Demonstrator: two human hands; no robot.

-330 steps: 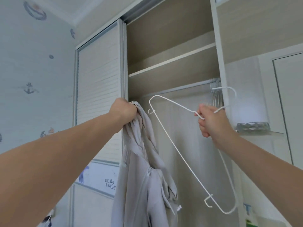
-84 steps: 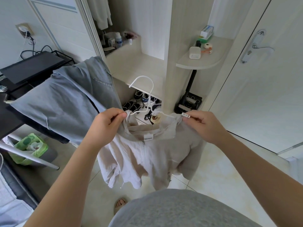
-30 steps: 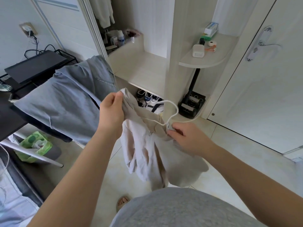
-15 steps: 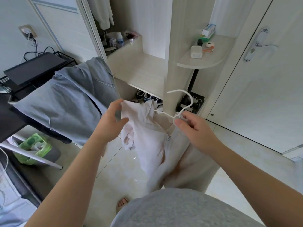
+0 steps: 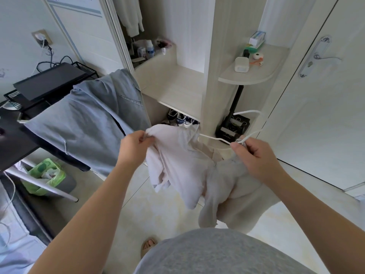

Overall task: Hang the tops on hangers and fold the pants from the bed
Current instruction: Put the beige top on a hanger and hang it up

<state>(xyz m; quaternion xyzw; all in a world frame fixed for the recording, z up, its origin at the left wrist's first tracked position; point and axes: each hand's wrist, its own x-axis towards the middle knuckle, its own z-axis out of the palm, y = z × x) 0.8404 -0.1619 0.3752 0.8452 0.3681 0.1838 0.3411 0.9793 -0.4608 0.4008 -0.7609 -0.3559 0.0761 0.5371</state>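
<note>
The beige top (image 5: 177, 167) is up in the air in front of the person, out over the floor (image 5: 167, 212) by the wardrobe (image 5: 209, 56). It's bunched and twisted rather than spread, and most of it sags between the two hands. The white hanger (image 5: 214, 139) looks only half in: one bare wire arm runs from the cloth across to the right, and its hook pokes out past the right hand toward the door (image 5: 325, 125). The left hand (image 5: 134, 147) has its grip closed on a wad of cloth at the top's upper edge, pinched between thumb and fingers. The right hand (image 5: 254, 155) has its grip closed on the hanger's neck, maybe with some fabric caught in there too, hard to tell. Biggest risk imo: that shoulder isn't seated, so if the left hand pulls on a random wad instead of the actual shoulder, the whole thing skews. Then it can slide off the bare arm and end up on the floor. Tugging on twisted cloth could also wrap a sleeve round the wire. The hook is waving about near the corner shelf (image 5: 252, 78), so a careless swing might snag it or knock something off. And the blue shirt (image 5: 88, 119) draped just left of the elbow could get dragged down.
</note>
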